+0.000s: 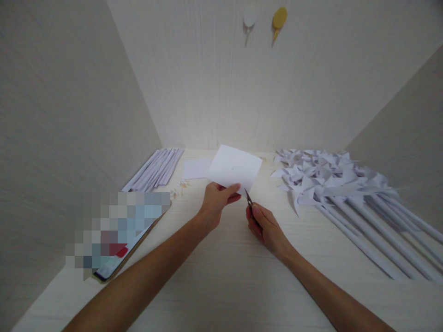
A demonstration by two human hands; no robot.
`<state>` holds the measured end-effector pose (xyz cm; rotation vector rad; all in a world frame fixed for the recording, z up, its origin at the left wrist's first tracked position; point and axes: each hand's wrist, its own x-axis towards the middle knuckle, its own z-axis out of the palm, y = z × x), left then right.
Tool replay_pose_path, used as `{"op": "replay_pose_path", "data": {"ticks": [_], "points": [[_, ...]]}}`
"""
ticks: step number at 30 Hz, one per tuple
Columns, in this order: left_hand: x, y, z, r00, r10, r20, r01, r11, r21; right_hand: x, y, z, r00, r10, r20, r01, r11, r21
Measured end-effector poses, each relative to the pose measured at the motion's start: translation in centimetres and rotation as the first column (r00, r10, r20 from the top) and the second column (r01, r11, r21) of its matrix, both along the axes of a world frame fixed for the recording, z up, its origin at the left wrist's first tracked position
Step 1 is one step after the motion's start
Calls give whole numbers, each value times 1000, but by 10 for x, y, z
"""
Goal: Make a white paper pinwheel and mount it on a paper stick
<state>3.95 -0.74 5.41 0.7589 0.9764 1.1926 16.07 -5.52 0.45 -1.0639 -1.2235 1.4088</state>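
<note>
My left hand (pixel 217 201) pinches the near edge of a white square sheet of paper (pixel 234 168) and holds it tilted above the pale wooden table (pixel 221 272). My right hand (pixel 265 226) grips small scissors (pixel 249 199), whose blades touch the sheet's lower right corner. Whether the blades have cut into the paper I cannot tell.
Several finished white paper pinwheels on rolled paper sticks (pixel 346 189) lie at the right. A bundle of rolled white paper sticks (pixel 155 168) lies at the back left, beside a flat paper sheet (pixel 195 168) and small pale pins (pixel 180 188). A blurred device (pixel 117 230) sits at the left. Two hooks (pixel 265 19) hang on the back wall.
</note>
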Motion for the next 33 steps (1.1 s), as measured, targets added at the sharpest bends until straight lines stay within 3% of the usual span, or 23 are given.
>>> {"op": "replay_pose_path", "data": {"ticks": [17,33], "points": [[2,-2,-2,999,36,-25,-35,999,15,-1,0,0,1000,-19,-7,19,999,-35],[2,-3,-2,999,44,-21,-44,999,27,0,1,-2,999,-26,35,25,1000,14]]}}
